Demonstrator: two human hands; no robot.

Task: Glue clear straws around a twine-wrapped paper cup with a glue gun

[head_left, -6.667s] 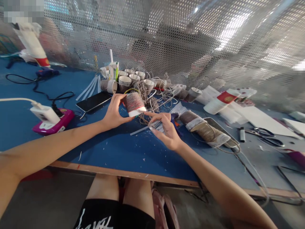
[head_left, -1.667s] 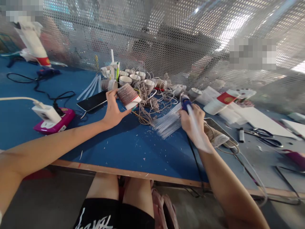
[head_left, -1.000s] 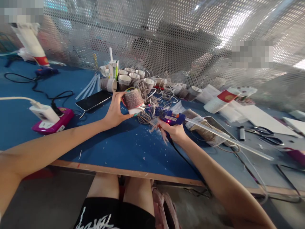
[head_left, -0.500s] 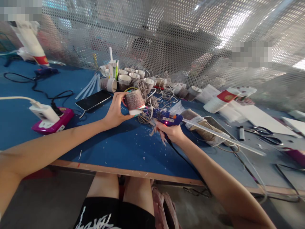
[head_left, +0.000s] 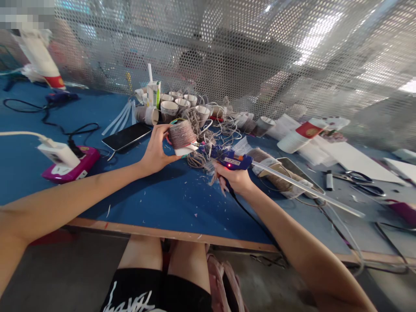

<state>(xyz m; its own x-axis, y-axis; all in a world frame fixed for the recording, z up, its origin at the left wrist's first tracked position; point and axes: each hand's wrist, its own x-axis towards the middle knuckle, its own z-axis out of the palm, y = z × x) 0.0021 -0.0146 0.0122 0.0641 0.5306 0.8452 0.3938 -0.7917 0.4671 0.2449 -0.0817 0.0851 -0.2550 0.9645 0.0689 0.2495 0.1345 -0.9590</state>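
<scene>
My left hand grips a paper cup wound with grey-brown yarn, tilted on its side above the blue table. A white band of the cup stays bare at its lower edge. In my right hand is a blue hot glue gun with a small red light lit and a long clear glue stick jutting from its back. The gun's nozzle points left at the cup, close to the edge of the wound yarn; whether it touches I cannot tell. Tangled yarn lies behind and below the cup.
Several yarn-wrapped cups stand at the back by a perforated metal screen. Left are a phone, glue sticks and a purple power strip. Right are a yarn bundle, scissors and stacked paper cups.
The glue gun has shifted slightly right, and its nozzle has drawn back a little along the cup. The cup has turned or tilted slightly in my left hand.
</scene>
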